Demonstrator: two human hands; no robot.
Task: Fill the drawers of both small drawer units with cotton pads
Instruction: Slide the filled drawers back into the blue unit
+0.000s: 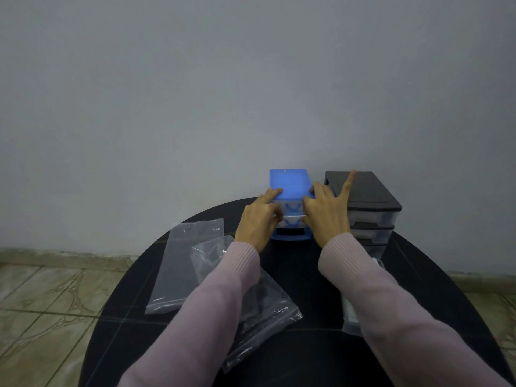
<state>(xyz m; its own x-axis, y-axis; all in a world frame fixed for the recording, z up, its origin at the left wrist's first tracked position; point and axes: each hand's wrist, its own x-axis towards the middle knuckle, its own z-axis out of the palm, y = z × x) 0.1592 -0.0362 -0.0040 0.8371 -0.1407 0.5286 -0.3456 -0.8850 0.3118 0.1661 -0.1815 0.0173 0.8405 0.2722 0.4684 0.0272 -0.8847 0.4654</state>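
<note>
A blue drawer unit (289, 181) stands at the table's far edge, with a dark grey drawer unit (368, 195) to its right. The blue unit's clear middle drawer (291, 218) sticks out slightly, and its bottom slot (290, 232) shows dark. My left hand (258, 220) pinches the drawer's left end, index finger lying on the blue top. My right hand (326, 213) grips the drawer's right end with the thumb, fingers on the unit's top edge and index finger pointing up over the grey unit. No cotton pads are plainly visible.
Two clear plastic bags lie on the round black table (293, 280): a flat one (185, 263) at the left and a crumpled one (262, 311) under my left forearm. A clear plastic object (351, 317) shows beside my right forearm. A wall stands close behind.
</note>
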